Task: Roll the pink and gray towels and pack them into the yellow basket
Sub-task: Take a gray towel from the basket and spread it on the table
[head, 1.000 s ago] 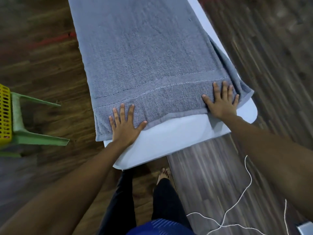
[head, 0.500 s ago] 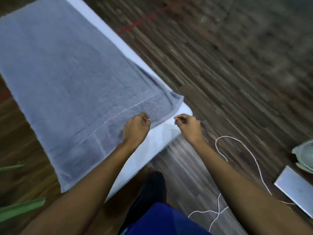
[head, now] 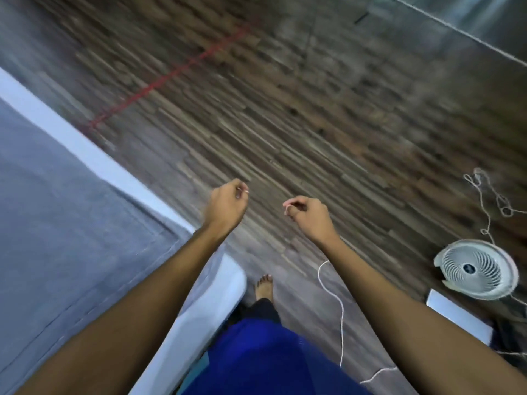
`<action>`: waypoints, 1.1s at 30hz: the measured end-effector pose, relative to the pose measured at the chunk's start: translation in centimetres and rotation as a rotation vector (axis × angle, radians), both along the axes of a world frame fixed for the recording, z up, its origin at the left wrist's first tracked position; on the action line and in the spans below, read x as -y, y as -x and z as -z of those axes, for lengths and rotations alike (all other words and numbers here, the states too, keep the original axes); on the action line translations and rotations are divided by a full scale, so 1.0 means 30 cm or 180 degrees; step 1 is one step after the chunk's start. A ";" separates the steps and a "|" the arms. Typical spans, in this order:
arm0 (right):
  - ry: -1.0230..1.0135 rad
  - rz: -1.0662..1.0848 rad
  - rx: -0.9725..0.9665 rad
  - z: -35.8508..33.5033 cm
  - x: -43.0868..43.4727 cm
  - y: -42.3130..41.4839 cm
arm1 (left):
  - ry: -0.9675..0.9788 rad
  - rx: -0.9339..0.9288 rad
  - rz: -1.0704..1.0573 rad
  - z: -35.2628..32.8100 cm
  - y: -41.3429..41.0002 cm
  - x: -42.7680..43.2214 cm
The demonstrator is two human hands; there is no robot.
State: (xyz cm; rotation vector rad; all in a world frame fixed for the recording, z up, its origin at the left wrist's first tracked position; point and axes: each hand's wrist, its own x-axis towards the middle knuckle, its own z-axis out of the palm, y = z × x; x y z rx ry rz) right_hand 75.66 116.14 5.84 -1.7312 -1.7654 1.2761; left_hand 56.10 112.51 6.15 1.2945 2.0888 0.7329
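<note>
**Both hands off the gray towel, held over the floor**

Far left: gray towel point(head: 65, 229) spread flat on a white table point(head: 94, 163), filling the lower left, its stitched hem running near the table's rounded corner. One edge hanging slightly over the table's long side. No hand touching it. Pink towel and yellow basket out of view.

Centre left: left hand point(head: 225, 208) raised over the wooden floor point(head: 285, 115), just past the table's corner, forearm crossing above the towel's corner. Fingers curled loosely inward toward the palm, nothing gripped.

Centre right: right hand point(head: 309, 216) near the left one but apart from it, also above the floor. Fingers curled in, thumb and forefinger tips drawn close together; whether anything thin sits between them cannot be told through the blur.

Below the hands: a bare foot point(head: 263, 286) on the floor beside the table's corner, dark trousers and a blue garment point(head: 262, 357) at the bottom edge. A white cord point(head: 339, 306) looping across the floor by the foot.

Far right: a round white fan point(head: 476, 269) lying on the floor, a flat white panel point(head: 459, 317) just beside it, a tangle of thin cord point(head: 490, 203) above the fan. A red line point(head: 171, 75) crossing the floor at the upper left. Whole view motion-blurred.
</note>
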 end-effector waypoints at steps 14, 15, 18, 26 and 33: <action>-0.0002 -0.1385 0.0124 -0.032 -0.773 0.230 | 0.0161 -0.0027 -0.1173 -0.044 0.099 -0.479; -0.0019 -0.1558 0.0122 -0.026 -0.817 0.274 | 0.0116 -0.0061 -0.1371 -0.039 0.116 -0.490; -0.0072 -0.2222 0.0167 -0.022 -0.911 0.413 | 0.0016 -0.0130 -0.1967 -0.026 0.160 -0.489; 0.0079 -0.4076 0.0153 -0.033 -0.890 0.758 | 0.0170 -0.0289 -0.3806 0.033 0.116 -0.333; -0.0037 -0.5950 0.0382 0.040 -0.678 0.985 | 0.0341 -0.0297 -0.5280 0.191 -0.003 -0.157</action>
